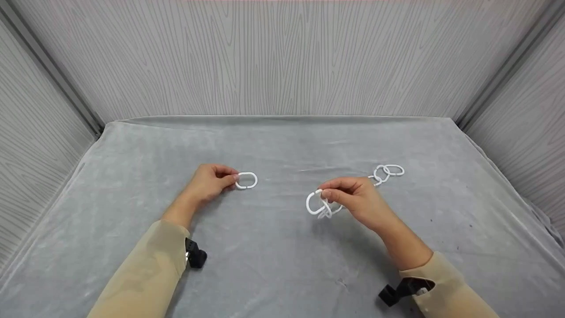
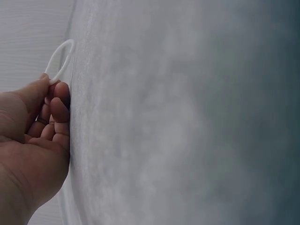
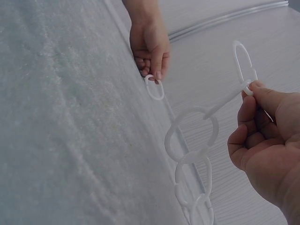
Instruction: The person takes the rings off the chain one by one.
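Note:
Between thumb and fingertips my left hand (image 1: 207,183) pinches a single white oval link (image 1: 246,180), low over the grey cloth. The left wrist view shows this link (image 2: 61,61) tilted up from the fingertips. My right hand (image 1: 359,201) pinches a white plastic chain (image 1: 314,204) of linked ovals near one end, raised above the cloth. In the right wrist view, one end link (image 3: 243,61) stands up past the thumb while several joined links (image 3: 192,133) hang below. More white links (image 1: 387,171) lie on the cloth behind the right hand, which hides whether they join the held chain.
Grey cloth (image 1: 273,256) covers the table, with light wrinkles. Pale wood-grain panels (image 1: 282,57) rise along the back and both sides. A small black camera (image 1: 196,256) sits at the left wrist, another black camera (image 1: 397,292) at the right.

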`<act>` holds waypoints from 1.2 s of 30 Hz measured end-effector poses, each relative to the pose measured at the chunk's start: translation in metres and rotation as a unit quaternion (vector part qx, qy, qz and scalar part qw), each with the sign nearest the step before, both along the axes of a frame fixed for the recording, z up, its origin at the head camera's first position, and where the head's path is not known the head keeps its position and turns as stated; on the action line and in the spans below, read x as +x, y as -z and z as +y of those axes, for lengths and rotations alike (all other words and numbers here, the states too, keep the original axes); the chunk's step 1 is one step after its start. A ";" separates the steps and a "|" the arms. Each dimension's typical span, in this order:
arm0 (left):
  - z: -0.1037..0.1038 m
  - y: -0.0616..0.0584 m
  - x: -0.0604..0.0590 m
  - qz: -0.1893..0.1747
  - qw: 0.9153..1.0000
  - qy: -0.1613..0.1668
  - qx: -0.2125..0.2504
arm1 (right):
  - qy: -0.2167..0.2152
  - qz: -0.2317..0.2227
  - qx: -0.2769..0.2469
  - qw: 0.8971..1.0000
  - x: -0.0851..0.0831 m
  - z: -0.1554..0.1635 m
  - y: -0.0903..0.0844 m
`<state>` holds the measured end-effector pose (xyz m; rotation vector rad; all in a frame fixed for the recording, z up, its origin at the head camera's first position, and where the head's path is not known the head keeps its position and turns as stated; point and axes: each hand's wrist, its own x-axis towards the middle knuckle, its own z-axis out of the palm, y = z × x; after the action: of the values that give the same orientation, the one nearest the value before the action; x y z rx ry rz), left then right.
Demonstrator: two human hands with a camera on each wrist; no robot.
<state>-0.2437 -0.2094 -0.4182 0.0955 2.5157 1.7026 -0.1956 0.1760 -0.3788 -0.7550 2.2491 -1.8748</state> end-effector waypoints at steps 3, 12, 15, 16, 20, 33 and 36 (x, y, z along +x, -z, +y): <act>0.001 0.001 -0.001 0.002 1.000 0.001 -0.006 | -0.001 0.003 -0.001 1.000 0.000 0.000 0.000; 0.002 -0.003 -0.002 0.006 0.999 -0.006 -0.035 | 0.000 0.011 0.000 1.000 -0.001 0.002 0.000; 0.002 -0.003 -0.001 0.011 0.999 -0.008 -0.038 | 0.001 0.009 -0.001 1.000 -0.001 0.002 0.000; 0.002 -0.003 -0.001 0.012 0.999 -0.009 -0.038 | 0.002 0.009 -0.001 1.000 -0.001 0.002 0.000; 0.002 -0.003 0.001 0.015 0.999 -0.017 -0.044 | 0.006 0.007 0.002 1.000 -0.001 0.001 0.000; 0.005 -0.008 0.006 0.044 0.996 -0.033 -0.067 | 0.010 -0.002 0.000 1.000 -0.001 0.001 0.000; 0.008 -0.011 0.007 0.056 0.996 -0.040 -0.051 | 0.013 0.000 0.003 1.000 -0.002 0.001 0.000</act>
<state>-0.2364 -0.2011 -0.4070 0.0857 2.7173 1.6354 -0.1971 0.1771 -0.3787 -0.7280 2.2739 -1.8777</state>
